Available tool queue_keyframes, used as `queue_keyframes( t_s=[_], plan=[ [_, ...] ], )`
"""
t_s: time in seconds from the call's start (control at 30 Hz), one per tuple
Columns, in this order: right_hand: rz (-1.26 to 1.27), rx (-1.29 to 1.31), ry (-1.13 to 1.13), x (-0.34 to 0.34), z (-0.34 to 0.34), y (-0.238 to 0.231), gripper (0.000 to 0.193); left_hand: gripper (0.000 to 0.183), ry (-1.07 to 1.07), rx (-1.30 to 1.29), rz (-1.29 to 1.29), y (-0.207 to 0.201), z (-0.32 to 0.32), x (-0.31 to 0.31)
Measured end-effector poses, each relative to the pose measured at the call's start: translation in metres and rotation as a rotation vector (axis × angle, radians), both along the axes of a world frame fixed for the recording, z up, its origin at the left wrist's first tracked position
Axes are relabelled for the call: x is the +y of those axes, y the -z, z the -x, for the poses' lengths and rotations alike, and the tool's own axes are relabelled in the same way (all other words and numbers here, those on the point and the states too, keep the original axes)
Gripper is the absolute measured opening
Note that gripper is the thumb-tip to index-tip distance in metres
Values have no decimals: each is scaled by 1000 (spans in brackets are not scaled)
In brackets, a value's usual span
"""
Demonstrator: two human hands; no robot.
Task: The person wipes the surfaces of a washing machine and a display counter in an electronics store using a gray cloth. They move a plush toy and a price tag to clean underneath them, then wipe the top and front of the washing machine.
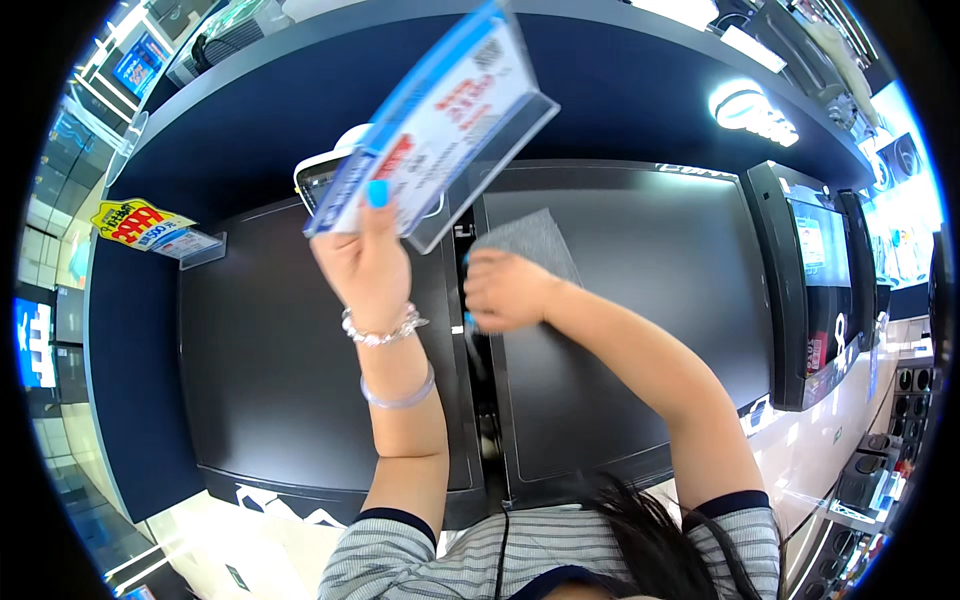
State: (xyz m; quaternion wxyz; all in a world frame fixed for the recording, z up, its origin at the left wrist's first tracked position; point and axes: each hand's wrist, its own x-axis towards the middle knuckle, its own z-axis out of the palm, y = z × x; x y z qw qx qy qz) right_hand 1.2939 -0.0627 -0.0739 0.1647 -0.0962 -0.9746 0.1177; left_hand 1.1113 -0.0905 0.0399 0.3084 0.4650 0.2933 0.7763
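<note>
My left hand is raised over the black tops and closed on a price sign in a clear acrylic stand, held tilted. The sign is white with blue bands and red print. My right hand is closed on a grey cloth, by the gap between the left black top and the right black top. Part of the cloth lies spread on the right top, beyond my fingers. Behind the sign, a white rounded device with a dark front is partly hidden.
A dark blue raised border curves around the back and left. Another price sign with a yellow tag stands at the left edge. A black appliance with a glossy front is at the right. Shelves of round dark items are at far right.
</note>
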Motion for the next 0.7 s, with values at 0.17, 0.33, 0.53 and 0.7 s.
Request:
queue_keyframes(
  t_s=[0.17,0.33,0.53,0.7],
  plan=[
    [-135,-22,245,72,6,1,21,25,-71,-178,-75,-15,26,-9],
    [-42,85,587,111,1,1,25,29,-98,-231,28,-12,45,-9],
    [104,-190,909,133,-31,-5,41,30,-160,-273,87,-6,52,-11],
    [35,-160,1065,139,-129,2,40,27,-118,-248,113,-7,38,-14]
  ],
)
